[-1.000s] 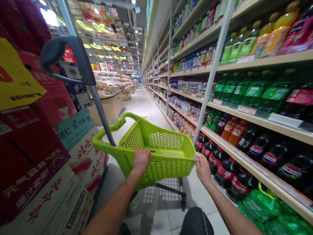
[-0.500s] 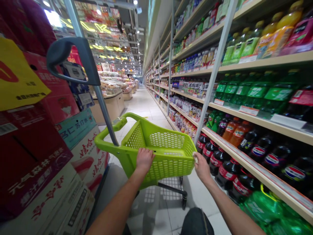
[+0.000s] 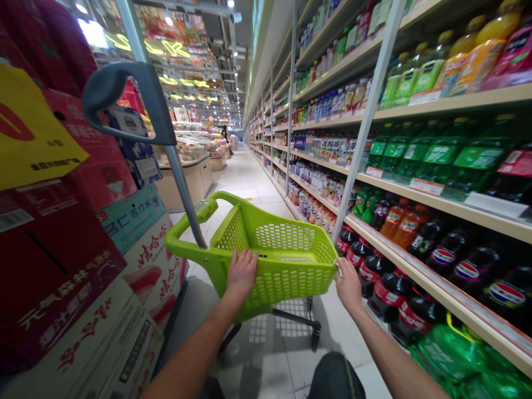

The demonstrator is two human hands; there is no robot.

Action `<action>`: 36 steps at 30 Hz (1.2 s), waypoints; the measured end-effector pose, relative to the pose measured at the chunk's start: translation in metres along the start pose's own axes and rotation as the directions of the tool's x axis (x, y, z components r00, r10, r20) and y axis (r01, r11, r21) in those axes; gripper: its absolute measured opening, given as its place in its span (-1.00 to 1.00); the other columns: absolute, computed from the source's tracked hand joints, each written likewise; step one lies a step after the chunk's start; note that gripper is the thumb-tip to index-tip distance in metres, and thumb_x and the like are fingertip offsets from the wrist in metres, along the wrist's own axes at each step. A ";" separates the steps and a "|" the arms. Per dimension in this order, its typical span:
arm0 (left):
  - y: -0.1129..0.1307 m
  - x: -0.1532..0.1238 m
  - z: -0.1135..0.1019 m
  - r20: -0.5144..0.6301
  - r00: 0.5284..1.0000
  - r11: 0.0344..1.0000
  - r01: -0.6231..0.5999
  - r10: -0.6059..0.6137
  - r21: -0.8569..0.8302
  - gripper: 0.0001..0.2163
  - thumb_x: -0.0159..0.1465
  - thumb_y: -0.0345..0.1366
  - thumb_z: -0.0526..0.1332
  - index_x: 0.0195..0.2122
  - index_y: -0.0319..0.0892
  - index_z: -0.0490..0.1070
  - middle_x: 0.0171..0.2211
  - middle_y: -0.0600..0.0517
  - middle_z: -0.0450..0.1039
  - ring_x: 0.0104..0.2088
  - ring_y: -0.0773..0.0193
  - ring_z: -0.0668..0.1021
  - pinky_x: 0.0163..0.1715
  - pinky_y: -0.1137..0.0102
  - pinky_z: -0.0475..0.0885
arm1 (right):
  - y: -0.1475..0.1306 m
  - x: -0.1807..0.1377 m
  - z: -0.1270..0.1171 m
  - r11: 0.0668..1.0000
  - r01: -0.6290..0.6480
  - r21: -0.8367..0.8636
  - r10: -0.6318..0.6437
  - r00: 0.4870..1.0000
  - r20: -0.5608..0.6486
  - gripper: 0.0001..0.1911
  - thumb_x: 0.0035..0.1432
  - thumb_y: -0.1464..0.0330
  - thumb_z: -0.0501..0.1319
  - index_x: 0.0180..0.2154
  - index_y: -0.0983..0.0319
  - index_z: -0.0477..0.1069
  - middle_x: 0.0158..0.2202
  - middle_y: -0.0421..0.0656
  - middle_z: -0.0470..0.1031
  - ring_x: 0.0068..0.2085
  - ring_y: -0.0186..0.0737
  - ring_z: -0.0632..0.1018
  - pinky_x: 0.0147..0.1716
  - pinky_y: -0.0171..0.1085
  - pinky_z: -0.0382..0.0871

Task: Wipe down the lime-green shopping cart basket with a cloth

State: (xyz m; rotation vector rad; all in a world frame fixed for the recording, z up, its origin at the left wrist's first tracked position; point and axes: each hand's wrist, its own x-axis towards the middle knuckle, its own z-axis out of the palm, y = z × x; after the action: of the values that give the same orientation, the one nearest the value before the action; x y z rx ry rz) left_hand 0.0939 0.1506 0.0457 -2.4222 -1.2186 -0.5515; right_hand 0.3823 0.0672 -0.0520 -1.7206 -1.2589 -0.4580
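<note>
A lime-green plastic shopping cart [image 3: 286,277] stands in the aisle in front of me, its basket holding nothing I can see. My left hand [image 3: 241,272] grips the near rim of the basket, fingers curled over the edge. My right hand [image 3: 348,285] holds the near right corner of the basket, fingers closed round it. The cart's grey pull handle [image 3: 124,100] rises on a metal pole at the upper left.
Stacked red and white cardboard cartons [image 3: 70,266] crowd the left side. Shelves of soda and juice bottles [image 3: 436,244] line the right, with green bottles near the floor. The tiled aisle [image 3: 245,172] runs ahead toward counters at the far left. My knee [image 3: 334,379] shows below.
The cart has shifted slightly to the right and farther along the aisle with both hands still on its rim. My left hand's fingers have spread a little over the edge.
</note>
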 end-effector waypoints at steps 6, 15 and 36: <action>0.008 0.001 0.003 0.046 0.999 0.999 -0.025 0.027 -0.038 -0.67 0.23 -0.34 -0.04 -0.01 -0.24 0.31 0.01 -0.08 0.36 0.06 0.13 0.33 0.12 0.15 0.07 | -0.043 -0.004 0.019 0.953 0.265 0.147 -0.290 0.939 0.187 -0.39 -0.16 0.64 -0.08 -0.03 0.23 0.30 0.05 -0.10 0.31 0.15 -0.20 0.20 0.11 -0.05 0.13; -0.009 -0.013 -0.007 0.092 0.996 1.000 0.004 -0.006 0.014 -0.54 0.14 -0.42 -0.05 0.11 -0.30 0.17 0.13 -0.10 0.19 0.17 0.12 0.17 0.16 0.09 -0.10 | -0.021 -0.002 0.012 1.000 0.007 -0.002 -0.007 1.000 0.018 -0.52 -0.09 0.58 -0.06 -0.11 0.23 0.35 0.00 -0.04 0.32 0.11 -0.12 0.25 0.05 -0.02 0.20; -0.039 -0.019 -0.020 0.046 0.997 0.994 0.061 -0.066 0.091 -0.50 0.11 -0.44 -0.06 0.12 -0.33 0.13 0.18 -0.13 0.09 0.20 0.11 0.09 0.15 0.08 -0.07 | -0.096 -0.003 0.037 0.932 0.290 0.218 -0.324 0.935 0.141 -0.36 -0.10 0.67 -0.09 0.04 0.20 0.25 0.08 -0.09 0.27 0.18 -0.17 0.14 0.10 0.02 0.14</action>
State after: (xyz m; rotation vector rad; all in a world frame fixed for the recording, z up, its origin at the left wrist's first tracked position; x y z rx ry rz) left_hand 0.0483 0.1499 0.0595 -2.3423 -1.3158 -0.4484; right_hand 0.2878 0.1013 -0.0294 -1.4268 -1.6581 -0.3554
